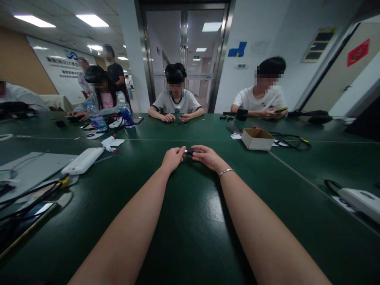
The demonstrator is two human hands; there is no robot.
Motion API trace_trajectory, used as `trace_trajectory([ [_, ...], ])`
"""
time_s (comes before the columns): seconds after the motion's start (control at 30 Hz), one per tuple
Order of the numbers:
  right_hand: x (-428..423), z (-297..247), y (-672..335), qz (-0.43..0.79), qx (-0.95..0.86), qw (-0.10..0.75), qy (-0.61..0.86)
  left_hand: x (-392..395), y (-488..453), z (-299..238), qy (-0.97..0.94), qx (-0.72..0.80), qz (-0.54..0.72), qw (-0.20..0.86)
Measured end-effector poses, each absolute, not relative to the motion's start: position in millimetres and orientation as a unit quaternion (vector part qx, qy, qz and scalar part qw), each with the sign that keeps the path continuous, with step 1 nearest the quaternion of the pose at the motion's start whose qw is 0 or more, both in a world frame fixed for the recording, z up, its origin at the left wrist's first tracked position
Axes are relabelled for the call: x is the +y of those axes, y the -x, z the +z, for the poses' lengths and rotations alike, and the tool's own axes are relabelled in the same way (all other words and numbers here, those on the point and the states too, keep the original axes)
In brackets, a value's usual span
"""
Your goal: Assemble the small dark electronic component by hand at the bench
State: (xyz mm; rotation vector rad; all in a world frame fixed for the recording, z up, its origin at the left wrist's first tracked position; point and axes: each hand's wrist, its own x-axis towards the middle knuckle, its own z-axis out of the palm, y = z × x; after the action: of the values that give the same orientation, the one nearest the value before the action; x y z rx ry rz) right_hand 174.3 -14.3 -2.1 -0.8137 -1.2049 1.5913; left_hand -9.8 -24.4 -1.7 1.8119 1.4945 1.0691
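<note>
Both arms stretch forward over the green table (pixel 190 221). Between my hands, just above or on the tabletop, is a small dark cylinder with a silvery left part (pixel 189 152); its exact kind is too small to make out. My left hand (pixel 173 159) pinches the silvery end, its fingers closed. From the other side, my right hand (pixel 209 156) has its thumb and fingertips closed on the black end. A silver bracelet (pixel 227 171) circles the right wrist. Fingertips cover both ends of the cylinder.
An open cardboard box (pixel 257 143) stands right of my hands, near a black cable (pixel 292 142). Leftward lie a white power strip (pixel 83 160), cables and a phone (pixel 28 225). Two bottles (pixel 127 114) stand farther back. Several people sit opposite, one person (pixel 175 99) straight ahead.
</note>
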Motion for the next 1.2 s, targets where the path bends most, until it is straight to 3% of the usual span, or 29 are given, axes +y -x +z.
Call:
trace_trajectory([
  [0.83,-17.2,4.3,-170.5,0.649,-0.477,0.472,0.359,-30.2,11.0,6.5,-0.673,0.587,0.364,0.264],
  [1.2,-14.5,2.8,-168.0,0.646,-0.474,0.474,0.366,-15.6,9.5,-10.0,-0.657,0.507,0.467,0.305],
])
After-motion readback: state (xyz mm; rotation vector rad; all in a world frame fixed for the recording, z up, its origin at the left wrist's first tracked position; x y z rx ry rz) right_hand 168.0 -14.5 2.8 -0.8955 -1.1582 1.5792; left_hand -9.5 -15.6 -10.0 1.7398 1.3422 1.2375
